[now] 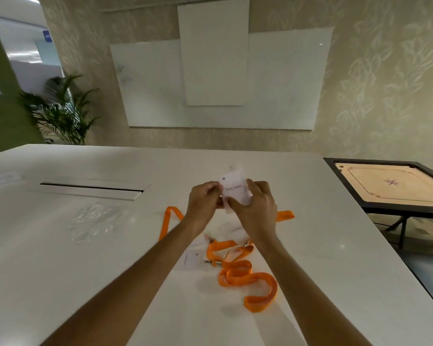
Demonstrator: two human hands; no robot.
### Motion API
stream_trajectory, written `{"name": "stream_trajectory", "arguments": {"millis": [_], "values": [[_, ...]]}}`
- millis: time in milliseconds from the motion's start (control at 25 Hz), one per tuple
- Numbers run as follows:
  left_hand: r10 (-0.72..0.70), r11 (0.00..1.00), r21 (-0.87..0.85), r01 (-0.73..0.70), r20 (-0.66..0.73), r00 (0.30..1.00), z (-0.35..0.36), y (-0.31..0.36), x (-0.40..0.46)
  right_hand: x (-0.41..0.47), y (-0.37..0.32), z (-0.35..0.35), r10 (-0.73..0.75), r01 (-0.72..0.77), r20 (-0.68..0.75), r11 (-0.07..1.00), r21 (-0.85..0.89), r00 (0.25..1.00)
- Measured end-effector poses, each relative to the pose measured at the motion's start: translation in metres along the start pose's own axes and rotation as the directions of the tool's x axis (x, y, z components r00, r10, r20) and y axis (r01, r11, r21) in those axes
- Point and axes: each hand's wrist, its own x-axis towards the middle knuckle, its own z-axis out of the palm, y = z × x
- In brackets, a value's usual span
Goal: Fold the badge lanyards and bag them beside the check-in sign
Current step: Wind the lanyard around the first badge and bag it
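Above the white table [60, 258] I hold a white name badge [234, 187] in a clear sleeve between both hands. My left hand [204, 198] pinches its left edge. My right hand [256, 206] grips its right side and lower corner. An orange lanyard strap [169, 221] trails from under my hands to left and right. Nearer to me, more orange lanyards [243, 273] lie in loose loops with metal clips, next to another white badge card [191, 257]. A pile of clear plastic bags [95, 221] rests on the table to the left.
A long cable slot with a raised lid [90, 189] runs across the table's left half. A carrom board [390, 186] on a black stand sits off the table's right edge. Whiteboards [220, 81] hang on the far wall, and a potted plant [60, 111] stands at left.
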Motion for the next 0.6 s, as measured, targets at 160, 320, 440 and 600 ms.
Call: {"name": "stream_trajectory", "arguments": {"millis": [160, 320, 440, 600], "values": [[0.02, 0.997, -0.073, -0.024, -0.056, 0.998, -0.012, 0.028, 0.025, 0.021, -0.012, -0.003, 0.035, -0.044, 0.052, 0.984, 0.171, 0.998], [0.07, 0.996, -0.059, -0.071, -0.016, 0.997, -0.017, 0.047, 0.039, 0.04, -0.023, -0.005, 0.069, -0.073, 0.024, 0.953, 0.296, 0.997], [0.078, 0.993, -0.091, -0.075, 0.036, 0.996, -0.021, 0.057, 0.048, 0.052, -0.026, -0.003, 0.08, -0.076, 0.001, 0.945, 0.317, 0.997], [0.083, 0.992, -0.11, -0.068, 0.132, 0.988, -0.025, 0.062, 0.061, 0.064, -0.031, -0.003, 0.081, -0.063, -0.046, 0.948, 0.311, 0.996]]}}
